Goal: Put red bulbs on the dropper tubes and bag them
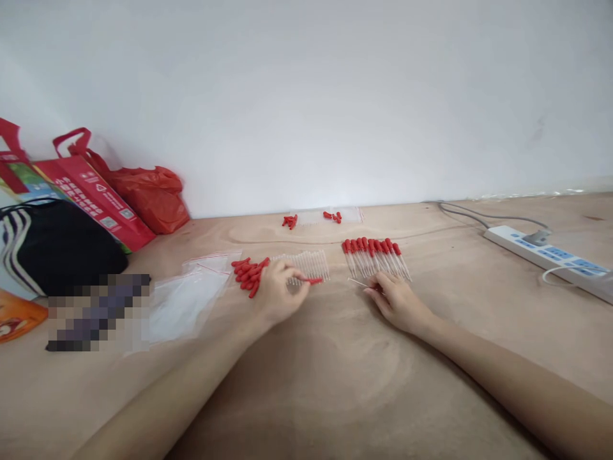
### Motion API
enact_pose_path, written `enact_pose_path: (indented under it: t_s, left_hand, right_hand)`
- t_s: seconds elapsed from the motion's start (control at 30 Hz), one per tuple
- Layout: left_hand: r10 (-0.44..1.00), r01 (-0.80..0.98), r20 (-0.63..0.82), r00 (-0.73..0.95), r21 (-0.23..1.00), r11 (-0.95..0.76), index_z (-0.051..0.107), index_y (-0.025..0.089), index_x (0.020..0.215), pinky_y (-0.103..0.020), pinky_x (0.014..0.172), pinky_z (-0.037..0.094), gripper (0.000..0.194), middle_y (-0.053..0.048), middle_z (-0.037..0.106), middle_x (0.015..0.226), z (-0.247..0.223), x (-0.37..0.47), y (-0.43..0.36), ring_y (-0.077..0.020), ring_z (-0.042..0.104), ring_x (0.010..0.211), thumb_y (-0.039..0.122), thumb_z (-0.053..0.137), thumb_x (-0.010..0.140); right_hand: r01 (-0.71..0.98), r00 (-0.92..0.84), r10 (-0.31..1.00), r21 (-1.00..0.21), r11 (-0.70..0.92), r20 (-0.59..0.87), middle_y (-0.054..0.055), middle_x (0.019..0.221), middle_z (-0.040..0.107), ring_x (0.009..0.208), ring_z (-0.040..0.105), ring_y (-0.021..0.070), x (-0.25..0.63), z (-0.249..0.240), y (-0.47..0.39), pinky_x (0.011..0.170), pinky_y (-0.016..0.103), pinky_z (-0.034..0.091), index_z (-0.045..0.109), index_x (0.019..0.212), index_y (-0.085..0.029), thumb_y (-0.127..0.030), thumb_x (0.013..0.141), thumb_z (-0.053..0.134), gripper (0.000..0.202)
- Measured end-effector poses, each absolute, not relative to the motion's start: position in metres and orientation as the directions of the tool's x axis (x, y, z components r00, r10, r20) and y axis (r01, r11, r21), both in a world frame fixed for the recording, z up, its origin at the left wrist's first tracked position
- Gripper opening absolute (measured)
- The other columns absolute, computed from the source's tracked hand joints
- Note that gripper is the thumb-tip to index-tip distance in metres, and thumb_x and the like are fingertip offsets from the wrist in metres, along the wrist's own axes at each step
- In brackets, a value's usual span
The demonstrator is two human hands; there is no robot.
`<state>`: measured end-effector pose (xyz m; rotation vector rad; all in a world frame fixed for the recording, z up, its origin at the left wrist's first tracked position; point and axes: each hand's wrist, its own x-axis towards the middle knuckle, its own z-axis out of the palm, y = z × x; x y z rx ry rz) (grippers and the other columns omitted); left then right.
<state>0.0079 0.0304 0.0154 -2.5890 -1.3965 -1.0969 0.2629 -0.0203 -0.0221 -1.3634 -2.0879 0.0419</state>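
My left hand (pixel 282 291) pinches a red rubber dropper bulb (pixel 313 281), which points to the right. Between the fingertips of my right hand (pixel 395 300) is a thin clear dropper tube (pixel 355 282), its free end directed toward the bulb. Bulb and tube are apart. Beside my left hand lies a pile of loose red bulbs (pixel 246 275). Just behind that hand, bare clear tubes (pixel 309 263) lie in a row, partly hidden by the fingers. Beyond my right hand, several droppers (pixel 376 255) with red bulbs on their far ends lie side by side.
Clear plastic bags (pixel 191 297) lie on the wooden table (pixel 306 396) at left. More red bulbs (pixel 290 222) and a small clear bag (pixel 352 215) are near the wall. Red bags (pixel 156 198) and a black bag (pixel 62 246) stand far left. A power strip (pixel 550 255) with cables is at right.
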Motion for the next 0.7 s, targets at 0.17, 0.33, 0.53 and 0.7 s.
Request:
enact_pose_path:
  t_s: [0.17,0.33,0.53,0.7]
  left_hand:
    - [0.730,0.680,0.462,0.503,0.310,-0.665,0.059,0.017,0.070,-0.036,0.072,0.040,0.004,-0.002,0.057,0.078,-0.002,0.023,0.003,-0.0199,0.055,0.079,0.021,0.058,0.067]
    - [0.703,0.644,0.435,0.562,0.303,-0.702,0.060,0.019,0.094,-0.039,0.079,0.040,0.026,-0.005,0.059,0.096,-0.006,0.023,0.006,-0.0223,0.053,0.091,0.029,0.060,0.070]
    - [0.667,0.609,0.440,0.601,0.287,-0.739,0.064,0.023,0.085,-0.036,0.079,0.037,0.015,-0.003,0.060,0.097,-0.010,0.029,0.009,-0.0201,0.053,0.093,0.028,0.051,0.082]
    - [0.706,0.637,0.396,0.588,0.311,-0.705,0.056,0.021,0.087,-0.035,0.076,0.033,0.013,0.000,0.064,0.086,-0.008,0.030,0.006,-0.0176,0.055,0.084,0.025,0.044,0.086]
  right_hand:
    - [0.751,-0.294,0.821,-0.412,0.515,0.490,0.005,0.075,0.055,0.068,0.052,0.0160,0.263,-0.021,-0.021,0.062,0.029,0.040,0.046,0.080,-0.018,-0.017,0.083,0.040,0.007]
    - [0.729,-0.363,0.795,-0.383,0.567,0.487,0.008,0.088,0.057,0.080,0.054,0.0180,0.257,-0.022,-0.022,0.069,0.032,0.043,0.051,0.102,-0.019,-0.014,0.085,0.035,0.024]
    - [0.708,-0.428,0.769,-0.353,0.612,0.475,0.007,0.087,0.058,0.079,0.054,0.0166,0.249,-0.020,-0.027,0.072,0.034,0.042,0.055,0.097,-0.019,-0.018,0.087,0.036,0.021]
    - [0.684,-0.429,0.743,-0.353,0.638,0.514,0.006,0.086,0.059,0.080,0.054,0.0155,0.244,-0.020,-0.029,0.075,0.033,0.041,0.055,0.096,-0.019,-0.020,0.087,0.038,0.020]
